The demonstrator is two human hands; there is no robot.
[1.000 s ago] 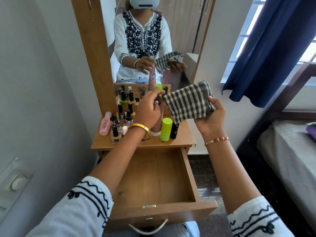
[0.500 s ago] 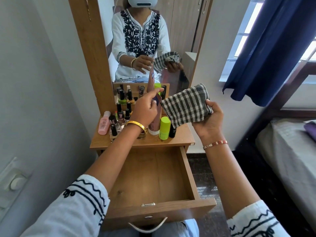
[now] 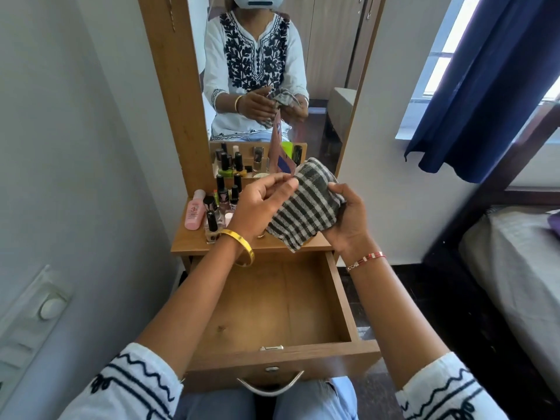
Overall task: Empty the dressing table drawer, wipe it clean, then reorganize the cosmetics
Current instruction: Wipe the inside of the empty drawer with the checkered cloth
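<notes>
The wooden drawer (image 3: 341, 294) of the dressing table is pulled out toward my lap and holds nothing. Above the tabletop, my right hand (image 3: 348, 218) grips a folded black-and-white checked cloth (image 3: 306, 207) from the right. My left hand (image 3: 259, 203) pinches the cloth's upper left edge with thumb and fingertips. Cosmetics stand on the tabletop (image 3: 315, 241) behind my hands: a pink bottle (image 3: 194, 213), several dark-capped nail polish bottles (image 3: 222, 189) and a tall pink tube (image 3: 281, 160). The cloth hides whatever stands at the table's right.
A tall mirror (image 3: 321, 71) in a wooden frame rises behind the tabletop. A grey wall with a switch plate (image 3: 45, 307) lies close on the left. A bed (image 3: 515, 268) and a blue curtain (image 3: 491, 86) are on the right.
My left hand has let go of the tall pink tube and come over to the cloth. The cloth has moved left and lower, in front of the items at the table's right.
</notes>
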